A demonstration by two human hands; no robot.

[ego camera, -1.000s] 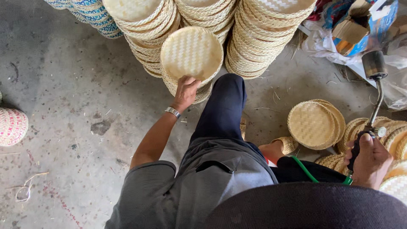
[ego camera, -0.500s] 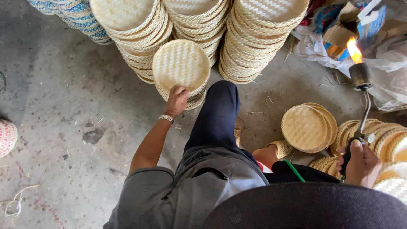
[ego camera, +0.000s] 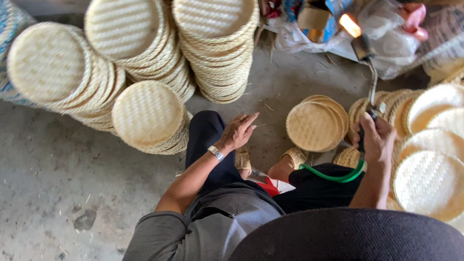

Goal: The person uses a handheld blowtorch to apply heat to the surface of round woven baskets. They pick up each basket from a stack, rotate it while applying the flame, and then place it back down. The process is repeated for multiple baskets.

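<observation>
While the right hand (ego camera: pixel 376 137) is wrapped tight around the torch (ego camera: pixel 368 72) handle, the wand runs up toward 12 o'clock, slightly tilted left, with the flame (ego camera: pixel 349 25) lit at the tip. A green hose (ego camera: pixel 333 175) loops off the handle toward 7 o'clock. The left hand (ego camera: pixel 240 130) is empty, fingers spread loose over the knee. Nearest trays (ego camera: pixel 314 124) sit on the floor between the hands, at about 9 o'clock from the torch grip and 3 o'clock from the left hand, so either could reach. More woven trays pile up at right (ego camera: pixel 430 183), and tall stacks (ego camera: pixel 215 43) stand at 11 o'clock. Nothing's inside any of them.
</observation>
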